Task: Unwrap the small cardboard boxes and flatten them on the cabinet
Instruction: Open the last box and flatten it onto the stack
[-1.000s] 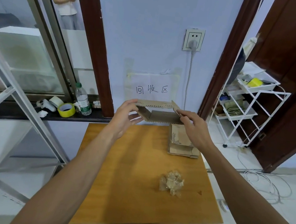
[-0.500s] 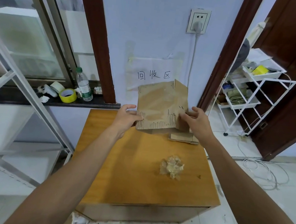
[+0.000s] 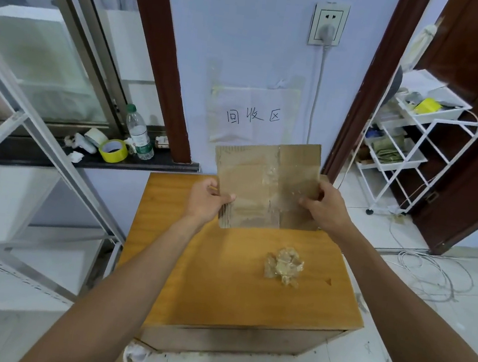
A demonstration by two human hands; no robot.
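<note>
Cardboard box [image 3: 264,184], flattened (tape strips shining), pinched upright by left hand [image 3: 204,200] and right hand [image 3: 324,207].

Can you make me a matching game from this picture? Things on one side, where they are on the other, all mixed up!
1 cardboard box
2 crumpled tape wad
3 yellow tape roll
4 plug

A in the wall socket
B on the dark window ledge
C held by the left hand and right hand
D on the cabinet

Pairs: 1-C, 2-D, 3-B, 4-A.
</note>
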